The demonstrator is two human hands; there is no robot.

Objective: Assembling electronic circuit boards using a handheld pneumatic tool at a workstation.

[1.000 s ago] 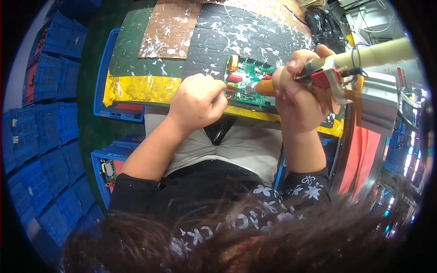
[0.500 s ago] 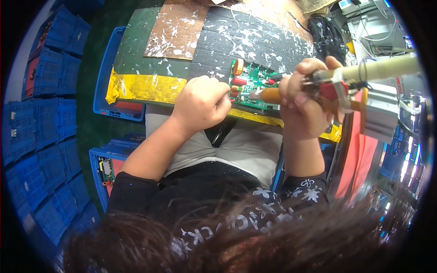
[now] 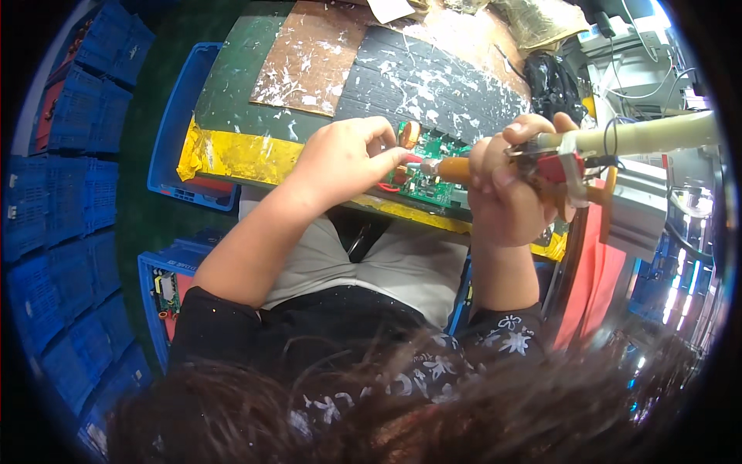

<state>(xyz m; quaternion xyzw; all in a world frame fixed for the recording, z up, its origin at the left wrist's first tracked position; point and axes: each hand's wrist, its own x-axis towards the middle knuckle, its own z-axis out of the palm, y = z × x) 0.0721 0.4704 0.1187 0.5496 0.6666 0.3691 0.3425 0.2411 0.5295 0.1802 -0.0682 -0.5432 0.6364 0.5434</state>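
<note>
An electronics workshop: solder-splattered bench [image 3: 433, 77], green circuit board [image 3: 429, 174], stacked blue crates [image 3: 69, 178], soldering iron [image 3: 456, 168].

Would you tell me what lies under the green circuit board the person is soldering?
The green circuit board rests on a dark, spattered work mat edged with yellow tape. The left hand and right hand cover its sides, hiding what lies directly beneath.
</note>
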